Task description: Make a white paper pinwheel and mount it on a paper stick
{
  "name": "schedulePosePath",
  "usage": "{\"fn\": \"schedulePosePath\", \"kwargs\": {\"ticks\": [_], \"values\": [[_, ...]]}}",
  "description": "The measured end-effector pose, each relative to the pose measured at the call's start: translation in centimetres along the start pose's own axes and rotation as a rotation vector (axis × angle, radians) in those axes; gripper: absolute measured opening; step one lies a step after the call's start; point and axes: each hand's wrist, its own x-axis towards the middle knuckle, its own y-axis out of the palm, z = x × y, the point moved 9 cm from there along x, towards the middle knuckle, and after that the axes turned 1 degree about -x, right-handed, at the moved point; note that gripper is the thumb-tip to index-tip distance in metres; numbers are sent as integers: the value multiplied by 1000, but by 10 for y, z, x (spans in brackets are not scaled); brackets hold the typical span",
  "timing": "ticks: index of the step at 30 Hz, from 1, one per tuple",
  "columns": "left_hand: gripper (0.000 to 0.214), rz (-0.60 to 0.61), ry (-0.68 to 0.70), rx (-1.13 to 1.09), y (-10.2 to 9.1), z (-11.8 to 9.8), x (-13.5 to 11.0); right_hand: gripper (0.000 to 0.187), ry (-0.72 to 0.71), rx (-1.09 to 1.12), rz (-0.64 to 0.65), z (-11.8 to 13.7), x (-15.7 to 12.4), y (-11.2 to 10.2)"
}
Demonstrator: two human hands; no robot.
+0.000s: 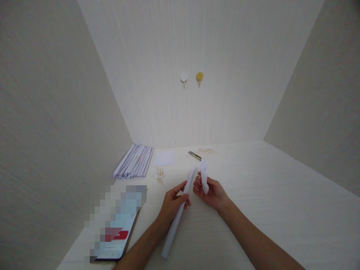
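My left hand (172, 205) is closed around a long white rolled tube of paper (177, 217) that slants from the desk's near edge up toward the middle. My right hand (211, 193) is closed on a small white curled piece of paper (204, 176), held upright just right of the tube's upper tip. The two hands are close together above the pale desk (267, 195).
A stack of folded white paper strips (134, 161) lies at the back left, with a white square sheet (164, 158) beside it. Small scissors (194, 155) lie near the back wall. A pale small bow-like bundle (159, 174) and a phone (115, 240) sit at left. Two wall hooks (191, 78) hang above.
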Motion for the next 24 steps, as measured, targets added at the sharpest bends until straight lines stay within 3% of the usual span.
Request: {"fn": "schedulePosePath", "kwargs": {"ticks": [24], "values": [[51, 35, -32, 11, 2, 5, 0, 4, -121, -116, -221, 13, 0, -15]]}}
